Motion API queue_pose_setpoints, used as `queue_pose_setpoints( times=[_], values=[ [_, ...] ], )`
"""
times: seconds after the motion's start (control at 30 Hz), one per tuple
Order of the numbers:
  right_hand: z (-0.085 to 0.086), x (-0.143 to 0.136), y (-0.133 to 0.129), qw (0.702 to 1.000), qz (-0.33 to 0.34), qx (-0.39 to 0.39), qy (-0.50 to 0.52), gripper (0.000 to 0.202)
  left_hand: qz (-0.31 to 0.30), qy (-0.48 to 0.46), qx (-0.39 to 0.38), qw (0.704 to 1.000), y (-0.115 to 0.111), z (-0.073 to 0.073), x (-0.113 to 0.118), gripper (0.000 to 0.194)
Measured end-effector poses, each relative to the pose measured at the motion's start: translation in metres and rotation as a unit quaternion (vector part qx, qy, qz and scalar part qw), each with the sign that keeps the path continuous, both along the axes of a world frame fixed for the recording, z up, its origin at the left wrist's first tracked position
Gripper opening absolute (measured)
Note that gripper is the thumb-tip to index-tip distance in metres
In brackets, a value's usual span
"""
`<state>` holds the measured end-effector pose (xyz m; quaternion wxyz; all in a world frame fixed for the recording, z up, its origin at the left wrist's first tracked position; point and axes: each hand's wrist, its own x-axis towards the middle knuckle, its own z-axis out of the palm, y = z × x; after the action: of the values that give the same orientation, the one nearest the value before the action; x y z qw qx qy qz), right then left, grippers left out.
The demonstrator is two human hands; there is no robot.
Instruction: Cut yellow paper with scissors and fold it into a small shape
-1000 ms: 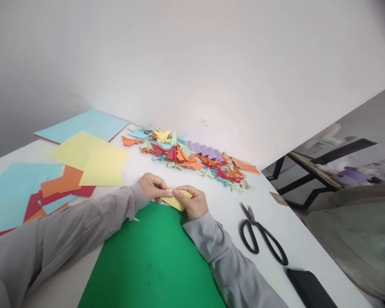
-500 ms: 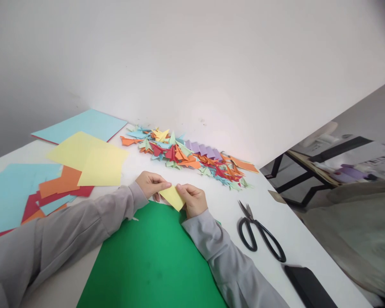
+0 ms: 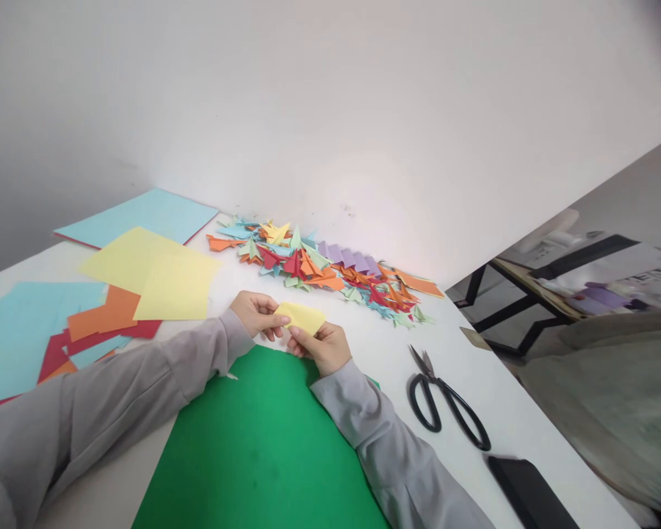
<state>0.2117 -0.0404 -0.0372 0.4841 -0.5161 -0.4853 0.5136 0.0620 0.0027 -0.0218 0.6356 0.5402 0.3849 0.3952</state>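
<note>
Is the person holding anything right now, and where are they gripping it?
Yes: a small yellow paper piece. The left hand pinches its left end; the right hand pinches its lower edge.

Beyond the green sheet [image 3: 258, 441], the small yellow piece [image 3: 302, 318] is smooth, matt paper. Right of that sheet, the scissors [image 3: 430, 378] have metal blades and smooth black handles.

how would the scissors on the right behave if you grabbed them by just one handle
The scissors look stiff and probably fairly heavy at the metal-looking blades. Their blades are parted, so the other half may swing around the pivot. Lying flat on the table, they seem unlikely to roll.
</note>
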Motion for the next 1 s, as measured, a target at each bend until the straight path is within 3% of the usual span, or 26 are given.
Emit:
queue_pose_setpoints(
  times=[0.3,0.53,1.0],
  values=[
    [0.0024,0.0002,-0.0040,0.999,-0.002,0.032,-0.036,0.032,-0.050,-0.007,0.012,0.999,-0.0006,-0.0025,-0.0006,0.035],
    [0.0016,0.0000,-0.0031,0.999,0.009,0.022,-0.023,0.031,-0.042,-0.044,-0.045,0.997,0.0026,-0.0059,0.0001,0.038],
    [0.0037,0.0010,-0.0034,0.999,0.042,0.023,-0.015,0.032,-0.022,-0.012,-0.037,0.999,-0.0010,0.0001,-0.0003,0.044]
  ],
)
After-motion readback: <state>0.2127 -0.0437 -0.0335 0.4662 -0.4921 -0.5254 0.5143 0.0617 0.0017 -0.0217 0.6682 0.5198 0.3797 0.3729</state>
